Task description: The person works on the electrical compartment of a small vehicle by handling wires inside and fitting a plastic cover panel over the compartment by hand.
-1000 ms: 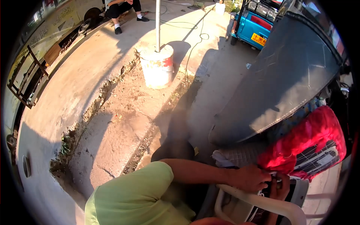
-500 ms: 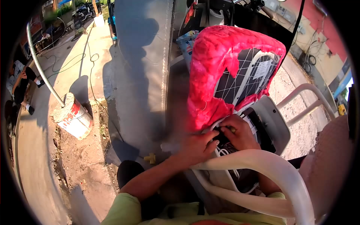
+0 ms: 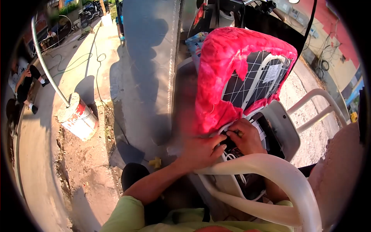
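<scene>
A seat [image 3: 216, 54] covered in fuzzy red fabric is tipped up, showing its dark underside with white cords. Below it lies a pale open compartment [image 3: 292, 133] with a black part [image 3: 275, 145] and several wires [image 3: 232, 156] inside. My right hand [image 3: 249, 137] is closed over the compartment, its curled fingers around a small yellowish object that is mostly hidden. Beside it, my left hand [image 3: 201, 152] rests at the compartment's near left edge, fingers bent close together toward the right hand. What they grip, if anything, is hidden.
A thick pale tubular armrest [image 3: 266, 164] curves over my right forearm. To the left stand a grey metal panel [image 3: 148, 58] and a paint bucket [image 3: 83, 121] holding a bent pole. A yellow fitting [image 3: 155, 162] lies low near my left arm. A person [image 3: 27, 81] sits at far left.
The view has shifted slightly, so the bucket and seat appear a little to the right. Both hands keep almost the same place and grip at the compartment.
</scene>
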Tool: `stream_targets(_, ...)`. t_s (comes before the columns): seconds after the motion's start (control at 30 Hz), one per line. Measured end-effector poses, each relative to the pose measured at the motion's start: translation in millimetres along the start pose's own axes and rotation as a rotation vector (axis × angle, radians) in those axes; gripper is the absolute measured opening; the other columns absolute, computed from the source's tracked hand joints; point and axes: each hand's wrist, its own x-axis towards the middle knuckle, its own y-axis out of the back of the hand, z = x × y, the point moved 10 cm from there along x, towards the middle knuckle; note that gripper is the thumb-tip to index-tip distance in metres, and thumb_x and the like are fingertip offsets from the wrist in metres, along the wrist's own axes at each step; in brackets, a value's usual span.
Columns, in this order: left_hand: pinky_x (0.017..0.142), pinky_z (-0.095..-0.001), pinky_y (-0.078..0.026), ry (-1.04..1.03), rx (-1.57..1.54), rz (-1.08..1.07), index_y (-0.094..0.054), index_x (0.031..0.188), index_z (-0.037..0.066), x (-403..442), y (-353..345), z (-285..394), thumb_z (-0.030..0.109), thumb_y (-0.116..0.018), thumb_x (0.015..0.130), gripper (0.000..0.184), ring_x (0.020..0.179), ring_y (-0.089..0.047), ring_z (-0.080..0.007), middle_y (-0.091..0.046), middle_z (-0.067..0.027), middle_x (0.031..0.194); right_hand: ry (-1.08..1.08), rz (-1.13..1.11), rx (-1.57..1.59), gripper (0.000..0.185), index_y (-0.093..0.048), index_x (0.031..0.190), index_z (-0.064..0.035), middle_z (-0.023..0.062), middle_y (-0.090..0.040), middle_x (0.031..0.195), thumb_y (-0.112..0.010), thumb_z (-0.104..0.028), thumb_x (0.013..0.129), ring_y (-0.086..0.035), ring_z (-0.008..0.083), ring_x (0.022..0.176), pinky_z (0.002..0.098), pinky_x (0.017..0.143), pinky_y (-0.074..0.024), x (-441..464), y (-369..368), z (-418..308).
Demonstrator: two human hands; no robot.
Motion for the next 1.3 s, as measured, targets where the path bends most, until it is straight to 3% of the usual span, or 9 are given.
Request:
stream_targets(0.4, 0.072, -0.0442, -0.056, 0.080, -0.158, -0.320, -0.064, 0.127, 0.013, 4.9, 11.9, -0.4, 0.032, -0.064, 0.095, 0.037, 0.075, -0.071, -0.0330, -0.072, -0.0148, 0.084, 0.053, -0.028, 0.075, 0.016, -0.070, 0.095, -0.0018, 0.0139, -0.066, 0.092, -0.078, -0.003, 0.080, -0.067, 0.0338, 0.085, 0.0398, 0.074, -0.0535, 3.3, -2.9, -0.7)
stream_targets(0.47, 0.070, -0.0392, -0.055, -0.055, -0.204, -0.092, -0.062, 0.134, 0.012, 8.1, 63.1, 15.0, 0.024, -0.069, 0.092, 0.044, 0.072, -0.069, -0.0257, -0.069, -0.0128, 0.080, 0.039, -0.006, 0.029, 0.016, -0.071, 0.094, -0.0024, 0.0134, -0.066, 0.092, -0.079, -0.006, 0.081, -0.067, 0.0333, 0.084, 0.0398, 0.074, -0.0537, -0.5, -0.5, 0.9)
stream_targets(0.53, 0.068, -0.0337, -0.054, 0.156, -0.214, 0.020, -0.051, 0.146, 0.007, 3.7, 114.2, 15.7, 0.019, -0.069, 0.092, 0.058, 0.071, -0.066, -0.0179, -0.066, -0.0093, 0.079, -0.012, 0.014, -0.012, 0.016, -0.071, 0.094, -0.0033, 0.0127, -0.067, 0.091, -0.080, -0.009, 0.082, -0.067, 0.0326, 0.083, 0.0395, 0.074, -0.0540, -1.1, 0.3, 2.8)
stream_targets(0.6, 0.058, -0.0258, -0.046, -0.112, -0.287, 0.515, -0.028, 0.157, -0.002, -17.8, 179.9, 25.7, 0.020, -0.064, 0.096, 0.073, 0.059, -0.054, -0.0117, -0.061, -0.0075, 0.071, -0.069, 0.018, -0.020, 0.018, -0.070, 0.094, -0.0030, 0.0127, -0.066, 0.093, -0.080, -0.009, 0.081, -0.067, 0.0318, 0.084, 0.0393, 0.075, -0.0536, -3.8, 1.5, 8.0)
stream_targets(0.73, 0.059, -0.0231, -0.045, -0.175, -0.439, 0.978, -0.005, 0.161, 0.001, -62.6, 256.0, 23.6, 0.025, -0.061, 0.098, 0.088, 0.066, -0.056, -0.0119, -0.064, -0.0062, 0.079, -0.073, -0.025, 0.020, 0.018, -0.070, 0.096, -0.0010, 0.0149, -0.064, 0.093, -0.076, 0.002, 0.079, -0.066, 0.0334, 0.087, 0.0384, 0.078, -0.0521, 1.1, 2.1, -10.6)
stream_targets(0.77, 0.060, -0.0227, -0.046, -0.117, -0.448, 1.007, -0.004, 0.161, 0.002, -61.6, 262.4, 16.1, 0.022, -0.061, 0.098, 0.087, 0.066, -0.056, -0.0119, -0.065, -0.0074, 0.081, 0.120, -0.033, 0.003, 0.017, -0.069, 0.096, -0.0005, 0.0147, -0.064, 0.092, -0.073, 0.005, 0.080, -0.066, 0.0328, 0.086, 0.0376, 0.077, -0.0517, 1.8, -1.4, -11.0)
stream_targets(1.0, 0.064, -0.0228, -0.048, -0.259, -0.536, 1.061, 0.004, 0.161, 0.005, -84.2, 277.0, 28.9, 0.007, -0.065, 0.094, 0.096, 0.072, -0.057, -0.0106, -0.066, -0.0098, 0.094, -0.067, -0.018, -0.012, 0.016, -0.067, 0.091, -0.0012, 0.0125, -0.064, 0.087, -0.077, 0.000, 0.078, -0.063, 0.0249, 0.073, 0.0354, 0.065, -0.0503, 0.1, -5.1, 0.0)
stream_targets(1.07, 0.066, -0.0226, -0.047, -0.134, -0.539, 1.043, 0.006, 0.161, 0.005, -79.1, 278.8, 13.3, 0.006, -0.065, 0.094, 0.097, 0.073, -0.056, -0.0103, -0.066, -0.0109, 0.095, -0.052, -0.032, -0.039, 0.016, -0.067, 0.092, -0.0014, 0.0126, -0.064, 0.087, -0.076, 0.000, 0.079, -0.063, 0.0247, 0.072, 0.0348, 0.065, -0.0499, -2.5, -5.6, 0.3)
stream_targets(1.3, 0.074, -0.0252, -0.049, -0.295, -0.558, 1.059, 0.007, 0.160, 0.002, -89.4, 288.4, 22.8, 0.005, -0.063, 0.095, 0.096, 0.081, -0.059, -0.0121, -0.065, -0.0113, 0.096, 0.045, -0.062, -0.015, 0.017, -0.068, 0.095, -0.0018, 0.0125, -0.064, 0.089, -0.073, 0.001, 0.080, -0.058, 0.0225, 0.069, 0.0319, 0.063, -0.0470, 1.3, -8.7, -6.0)
